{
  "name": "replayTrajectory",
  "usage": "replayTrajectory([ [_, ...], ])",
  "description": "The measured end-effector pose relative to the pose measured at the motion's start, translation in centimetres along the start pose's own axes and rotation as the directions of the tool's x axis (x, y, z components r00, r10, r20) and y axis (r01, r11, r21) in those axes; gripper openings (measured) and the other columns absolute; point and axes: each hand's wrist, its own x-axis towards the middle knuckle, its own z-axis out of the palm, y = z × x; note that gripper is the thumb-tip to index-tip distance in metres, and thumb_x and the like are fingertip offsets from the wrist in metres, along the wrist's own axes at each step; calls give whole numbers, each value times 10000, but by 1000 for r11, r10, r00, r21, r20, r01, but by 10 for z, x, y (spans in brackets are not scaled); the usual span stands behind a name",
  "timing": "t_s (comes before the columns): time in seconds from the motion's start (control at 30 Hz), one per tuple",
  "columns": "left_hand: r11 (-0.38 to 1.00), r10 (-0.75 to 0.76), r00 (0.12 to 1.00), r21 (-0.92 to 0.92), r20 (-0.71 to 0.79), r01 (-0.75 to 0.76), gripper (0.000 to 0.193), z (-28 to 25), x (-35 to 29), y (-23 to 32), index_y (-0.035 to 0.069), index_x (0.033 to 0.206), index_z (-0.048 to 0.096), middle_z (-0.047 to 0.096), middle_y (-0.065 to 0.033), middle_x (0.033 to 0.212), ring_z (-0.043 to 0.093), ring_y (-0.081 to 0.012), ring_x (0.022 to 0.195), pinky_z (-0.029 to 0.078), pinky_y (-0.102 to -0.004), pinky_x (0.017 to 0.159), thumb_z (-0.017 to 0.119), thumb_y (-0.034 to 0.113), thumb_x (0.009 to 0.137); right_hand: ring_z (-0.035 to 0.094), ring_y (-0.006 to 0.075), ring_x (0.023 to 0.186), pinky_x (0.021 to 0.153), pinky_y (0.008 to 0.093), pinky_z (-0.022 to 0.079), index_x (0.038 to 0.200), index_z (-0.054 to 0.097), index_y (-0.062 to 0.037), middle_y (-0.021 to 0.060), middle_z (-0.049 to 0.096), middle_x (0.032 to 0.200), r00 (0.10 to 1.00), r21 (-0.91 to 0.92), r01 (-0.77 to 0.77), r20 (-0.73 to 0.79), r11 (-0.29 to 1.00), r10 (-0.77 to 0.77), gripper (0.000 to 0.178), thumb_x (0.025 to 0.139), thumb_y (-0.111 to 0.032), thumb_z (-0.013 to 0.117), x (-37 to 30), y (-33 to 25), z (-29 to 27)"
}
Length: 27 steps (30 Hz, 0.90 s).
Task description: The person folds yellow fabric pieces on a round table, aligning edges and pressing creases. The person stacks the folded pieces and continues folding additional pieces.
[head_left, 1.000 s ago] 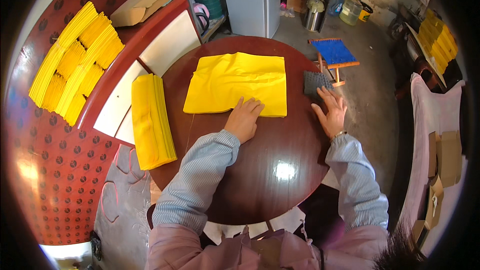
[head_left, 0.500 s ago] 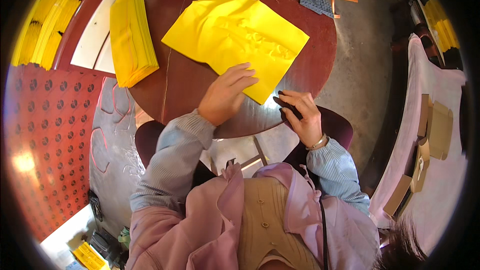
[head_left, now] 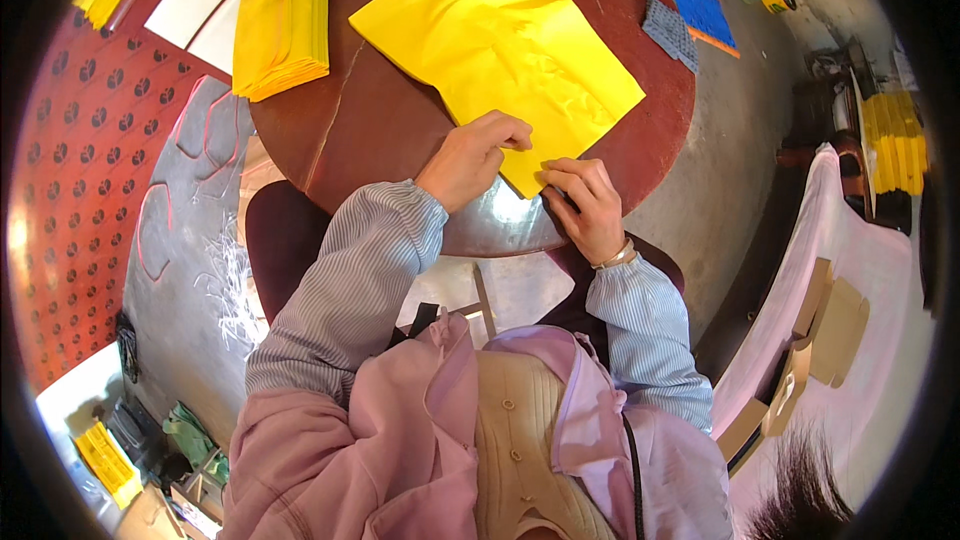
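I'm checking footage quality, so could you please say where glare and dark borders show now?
Head view: glare whitens the round brown table beside the lower corner of the yellow sheet; another highlight lights the red patterned panel, far left; black borders fill the corners.

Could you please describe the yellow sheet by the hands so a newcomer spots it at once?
Find the round reddish-brown table. On it, a wrinkled yellow sheet lies slantwise, its near corner between the left hand and right hand. Unlike the thick yellow stack to its left, it is spread out.
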Motion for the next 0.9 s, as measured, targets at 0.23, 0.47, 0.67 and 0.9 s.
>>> replayTrajectory([
  [0.23,987,33,990,151,135,-53,295,-13,-2,-2,-2,1161,698,701,-166,1358,698,-358,1231,548,-393,1095,523,-115,952,685,278,983,853,383,558,1080,792,-43,81,753,1065,993,92,-111,-27,990,113,202,881,-16,808,3,1,2],
  [0.47,991,65,980,107,186,-86,312,-21,-1,2,23,1214,725,692,-142,1397,672,-336,1292,533,-390,1125,640,-49,922,706,233,914,839,341,561,998,811,-21,86,773,1014,946,288,-320,48,903,320,135,866,-7,834,8,7,-1],
  [0.67,997,13,992,76,126,-22,182,-16,0,-1,8,1103,767,724,-127,1348,712,-302,1222,567,-372,1060,734,28,925,687,164,858,765,292,548,1008,800,-25,73,724,946,914,356,-388,26,850,405,174,849,32,844,6,6,4],
  [0.9,997,-77,996,7,-45,78,117,-1,-1,-1,-7,1029,779,777,-118,1249,758,-267,1116,594,-347,986,762,52,929,680,183,831,754,310,553,1052,791,-24,83,671,963,941,249,-300,-78,921,328,206,863,53,822,-2,-8,11],
])
